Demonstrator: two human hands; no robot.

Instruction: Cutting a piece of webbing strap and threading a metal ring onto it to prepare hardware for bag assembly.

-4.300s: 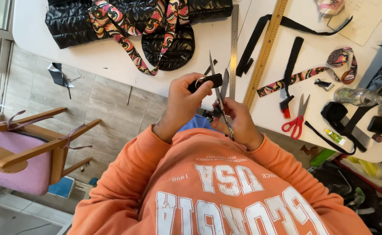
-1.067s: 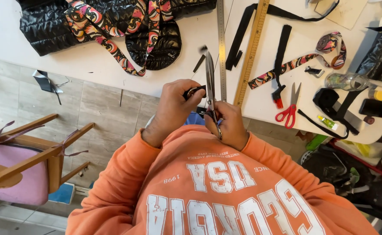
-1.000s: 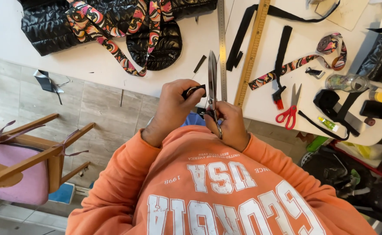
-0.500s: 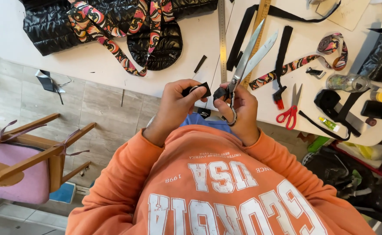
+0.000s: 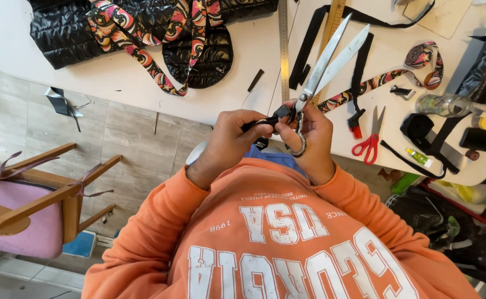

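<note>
My right hand (image 5: 309,141) grips the handles of large silver scissors (image 5: 331,55), whose blades stand apart and point up and right over the white table (image 5: 143,83). My left hand (image 5: 229,141) pinches a short piece of black strap (image 5: 270,119) just by the scissors' pivot. Both hands are close together in front of my orange sweatshirt, at the table's near edge.
A black quilted bag (image 5: 143,27) with patterned pink straps lies at the back left. A metal ruler (image 5: 283,44), a wooden ruler, black straps (image 5: 359,72), red-handled scissors (image 5: 369,141), a glass jar (image 5: 442,104) and small items sit at right. A wooden chair (image 5: 27,205) stands at left.
The scissors' blades were shut and upright a second ago; now they are spread and tilted to the right. A small black offcut lies on the table near the metal ruler.
</note>
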